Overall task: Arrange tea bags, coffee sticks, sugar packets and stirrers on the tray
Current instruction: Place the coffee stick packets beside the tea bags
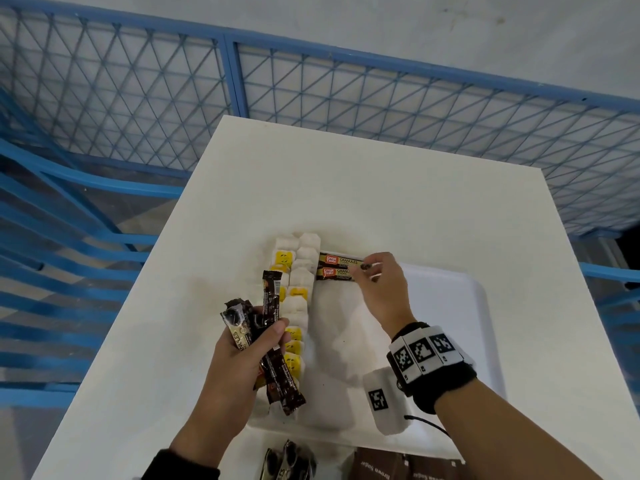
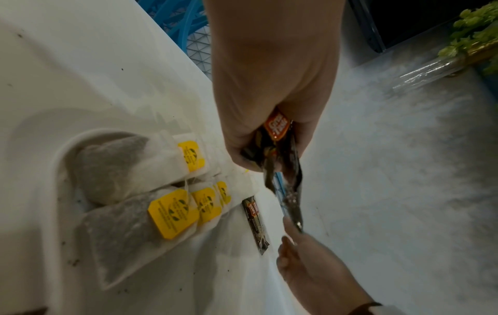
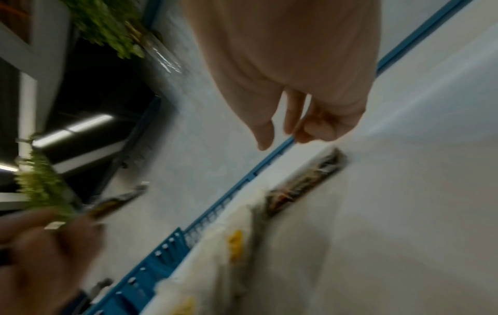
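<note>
Here, my left hand (image 1: 239,355) clutches a loose fan of coffee sticks (image 1: 266,341) above the tea bags (image 1: 298,292) lining the tray (image 1: 450,306); my right hand (image 1: 379,289) pinches the second laid stick (image 1: 337,273). That slack bundle could slip, scattering the row.

"Great Taste" in an orange badge and "GRANULES" beside it read clearly on both coffee sticks (image 1: 337,267) lying flat on the tray (image 1: 450,306). "NULES" shows on a gold stick in the left hand (image 1: 239,344). Down front, brown packets (image 1: 408,469) say "Brown Sugar", upside down. The yellow tea bag tags (image 2: 172,215) carry print too small to read.
</note>
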Action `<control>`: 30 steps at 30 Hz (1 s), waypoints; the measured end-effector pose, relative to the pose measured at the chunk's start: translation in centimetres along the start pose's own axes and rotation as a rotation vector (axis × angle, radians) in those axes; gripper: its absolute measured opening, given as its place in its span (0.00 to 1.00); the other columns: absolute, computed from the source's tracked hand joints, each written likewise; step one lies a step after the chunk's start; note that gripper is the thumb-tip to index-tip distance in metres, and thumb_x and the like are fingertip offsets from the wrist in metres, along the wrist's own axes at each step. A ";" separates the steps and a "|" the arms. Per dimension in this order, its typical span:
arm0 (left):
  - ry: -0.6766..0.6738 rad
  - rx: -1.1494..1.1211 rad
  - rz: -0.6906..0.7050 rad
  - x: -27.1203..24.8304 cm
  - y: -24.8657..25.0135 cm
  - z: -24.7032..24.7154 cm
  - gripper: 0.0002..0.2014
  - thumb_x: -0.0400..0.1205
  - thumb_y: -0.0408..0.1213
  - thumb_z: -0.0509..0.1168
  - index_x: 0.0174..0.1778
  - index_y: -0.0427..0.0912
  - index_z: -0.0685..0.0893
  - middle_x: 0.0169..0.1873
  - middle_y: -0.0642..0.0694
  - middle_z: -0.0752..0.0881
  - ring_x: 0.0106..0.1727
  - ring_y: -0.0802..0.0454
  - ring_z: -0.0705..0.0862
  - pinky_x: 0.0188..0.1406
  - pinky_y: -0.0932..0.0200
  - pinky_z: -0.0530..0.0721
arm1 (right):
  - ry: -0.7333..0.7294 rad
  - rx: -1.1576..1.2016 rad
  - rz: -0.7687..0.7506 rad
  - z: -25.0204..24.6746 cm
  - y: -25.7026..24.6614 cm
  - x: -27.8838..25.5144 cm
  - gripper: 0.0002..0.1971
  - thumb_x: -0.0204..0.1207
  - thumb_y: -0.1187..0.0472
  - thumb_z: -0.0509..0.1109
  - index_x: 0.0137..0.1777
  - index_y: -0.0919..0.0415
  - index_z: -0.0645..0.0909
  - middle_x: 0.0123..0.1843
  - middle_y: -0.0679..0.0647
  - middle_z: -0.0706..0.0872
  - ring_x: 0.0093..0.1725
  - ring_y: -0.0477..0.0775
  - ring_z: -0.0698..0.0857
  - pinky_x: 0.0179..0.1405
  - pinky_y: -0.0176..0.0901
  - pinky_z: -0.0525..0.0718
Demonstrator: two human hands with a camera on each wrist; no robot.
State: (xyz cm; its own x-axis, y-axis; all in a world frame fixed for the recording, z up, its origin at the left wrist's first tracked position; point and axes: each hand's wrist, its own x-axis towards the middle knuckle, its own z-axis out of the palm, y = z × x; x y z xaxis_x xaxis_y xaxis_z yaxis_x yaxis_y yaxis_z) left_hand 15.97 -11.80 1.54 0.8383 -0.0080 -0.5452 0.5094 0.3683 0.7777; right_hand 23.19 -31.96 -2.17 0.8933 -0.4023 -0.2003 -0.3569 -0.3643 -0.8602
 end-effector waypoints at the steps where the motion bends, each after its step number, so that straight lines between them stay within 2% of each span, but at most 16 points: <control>1: -0.005 0.009 -0.003 0.0 0.0 0.1 0.12 0.74 0.32 0.69 0.53 0.33 0.85 0.31 0.46 0.88 0.32 0.55 0.86 0.28 0.61 0.85 | -0.073 0.026 -0.022 0.1 -0.7 -0.7 0.07 0.75 0.55 0.72 0.46 0.55 0.78 0.40 0.49 0.81 0.35 0.41 0.77 0.36 0.26 0.74; 3: -0.026 0.024 -0.013 -0.2 -0.1 0.3 0.11 0.74 0.32 0.69 0.51 0.33 0.86 0.29 0.45 0.87 0.30 0.55 0.85 0.26 0.62 0.84 | -0.300 0.083 -0.050 0.2 -2.4 -2.5 0.04 0.77 0.52 0.69 0.44 0.51 0.80 0.38 0.46 0.82 0.34 0.42 0.78 0.37 0.28 0.75; 5: -0.060 0.040 -0.021 -0.5 0.0 0.5 0.11 0.73 0.32 0.69 0.49 0.33 0.86 0.28 0.45 0.87 0.29 0.56 0.85 0.26 0.62 0.84 | -0.539 0.131 -0.060 0.5 -3.7 -4.0 0.06 0.78 0.51 0.66 0.50 0.51 0.81 0.42 0.47 0.83 0.34 0.41 0.79 0.32 0.24 0.74; 7: -0.089 0.075 -0.025 -0.8 0.1 0.6 0.15 0.70 0.34 0.71 0.51 0.33 0.85 0.30 0.44 0.88 0.32 0.53 0.86 0.29 0.58 0.84 | -0.646 0.124 -0.080 0.8 -4.3 -4.8 0.12 0.77 0.50 0.68 0.58 0.53 0.81 0.43 0.44 0.82 0.34 0.39 0.78 0.31 0.24 0.73; 9: -0.118 0.089 -0.034 -0.9 0.2 0.6 0.19 0.70 0.34 0.71 0.57 0.32 0.83 0.35 0.42 0.88 0.36 0.49 0.86 0.37 0.52 0.82 | -0.655 0.111 -0.113 0.9 -4.8 -5.0 0.15 0.76 0.54 0.70 0.61 0.56 0.81 0.38 0.41 0.80 0.31 0.36 0.76 0.32 0.26 0.71; 11: -0.138 0.102 -0.049 -1.0 0.3 0.5 0.22 0.70 0.35 0.72 0.59 0.30 0.81 0.38 0.41 0.89 0.38 0.49 0.87 0.41 0.48 0.81 | -0.660 0.158 -0.128 0.5 -5.3 -5.0 0.10 0.76 0.59 0.71 0.57 0.58 0.84 0.30 0.43 0.74 0.27 0.38 0.71 0.30 0.29 0.67; 13: -0.152 0.094 -0.069 -1.1 0.4 0.2 0.24 0.69 0.36 0.72 0.60 0.30 0.80 0.41 0.40 0.90 0.39 0.48 0.88 0.41 0.47 0.82 | -0.699 0.260 -0.091 -0.4 -5.7 -5.0 0.05 0.77 0.63 0.69 0.51 0.58 0.84 0.26 0.45 0.68 0.23 0.41 0.64 0.25 0.32 0.62; 15: -0.164 0.062 -0.088 -1.1 0.4 -0.1 0.24 0.69 0.36 0.71 0.61 0.30 0.80 0.44 0.39 0.90 0.39 0.48 0.88 0.38 0.48 0.84 | -0.734 0.402 -0.043 -1.3 -5.8 -4.9 0.06 0.79 0.68 0.66 0.47 0.58 0.82 0.24 0.48 0.70 0.22 0.45 0.65 0.22 0.35 0.61; 17: -0.158 0.037 -0.086 -1.2 0.6 -0.4 0.21 0.69 0.35 0.70 0.58 0.33 0.82 0.45 0.40 0.91 0.38 0.49 0.88 0.38 0.48 0.85 | -0.744 0.471 -0.003 -2.1 -5.8 -5.0 0.06 0.79 0.70 0.64 0.45 0.60 0.81 0.27 0.53 0.76 0.25 0.49 0.72 0.23 0.35 0.66; 19: -0.143 0.008 -0.077 -1.2 0.8 -0.5 0.17 0.68 0.35 0.69 0.54 0.38 0.82 0.44 0.41 0.91 0.35 0.51 0.88 0.38 0.49 0.87 | -0.739 0.472 0.014 -2.6 -5.5 -5.1 0.06 0.80 0.66 0.64 0.43 0.61 0.81 0.30 0.55 0.80 0.29 0.51 0.77 0.25 0.35 0.71; 21: -0.130 -0.043 -0.069 -1.3 1.1 -0.4 0.14 0.68 0.34 0.68 0.50 0.40 0.82 0.42 0.41 0.91 0.33 0.53 0.88 0.32 0.54 0.87 | -0.722 0.409 -0.001 -3.1 -5.0 -5.4 0.08 0.81 0.65 0.62 0.43 0.63 0.81 0.32 0.54 0.82 0.31 0.50 0.79 0.27 0.34 0.73; 23: -0.112 -0.066 -0.053 -1.2 1.2 -0.5 0.13 0.68 0.34 0.68 0.49 0.41 0.83 0.38 0.42 0.90 0.32 0.53 0.87 0.27 0.58 0.86 | -0.731 0.333 -0.041 -3.4 -4.5 -5.7 0.07 0.81 0.67 0.62 0.46 0.63 0.81 0.35 0.54 0.83 0.33 0.48 0.81 0.30 0.34 0.76; 25: -0.074 -0.041 -0.033 -1.0 1.1 -0.5 0.11 0.70 0.34 0.69 0.48 0.41 0.84 0.34 0.42 0.88 0.31 0.53 0.87 0.26 0.59 0.85 | -0.762 0.281 -0.072 -3.6 -4.1 -6.0 0.05 0.81 0.68 0.63 0.49 0.62 0.80 0.38 0.55 0.85 0.34 0.48 0.82 0.33 0.35 0.79; 28: -0.011 0.002 -0.004 -0.6 0.9 -0.4 0.07 0.73 0.30 0.69 0.46 0.41 0.83 0.31 0.42 0.85 0.30 0.52 0.85 0.25 0.59 0.84 | -0.745 0.262 -0.036 -3.7 -3.5 -6.3 0.10 0.78 0.68 0.67 0.58 0.61 0.76 0.40 0.58 0.86 0.34 0.48 0.84 0.37 0.36 0.83; 30: 0.011 0.019 0.008 -0.5 0.8 -0.3 0.06 0.75 0.28 0.68 0.46 0.41 0.83 0.30 0.42 0.84 0.30 0.51 0.83 0.27 0.57 0.84 | -0.689 0.305 0.014 -3.7 -3.1 -6.2 0.11 0.76 0.69 0.69 0.57 0.67 0.77 0.40 0.60 0.88 0.33 0.49 0.85 0.37 0.35 0.84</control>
State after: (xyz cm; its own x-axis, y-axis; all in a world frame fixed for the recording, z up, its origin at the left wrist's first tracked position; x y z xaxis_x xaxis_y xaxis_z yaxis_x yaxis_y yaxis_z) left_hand 15.87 -11.23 2.35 0.8401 0.0048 -0.5425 0.5067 0.3503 0.7878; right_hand 17.71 -31.40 3.44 0.8936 0.2479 -0.3742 -0.3677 -0.0737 -0.9270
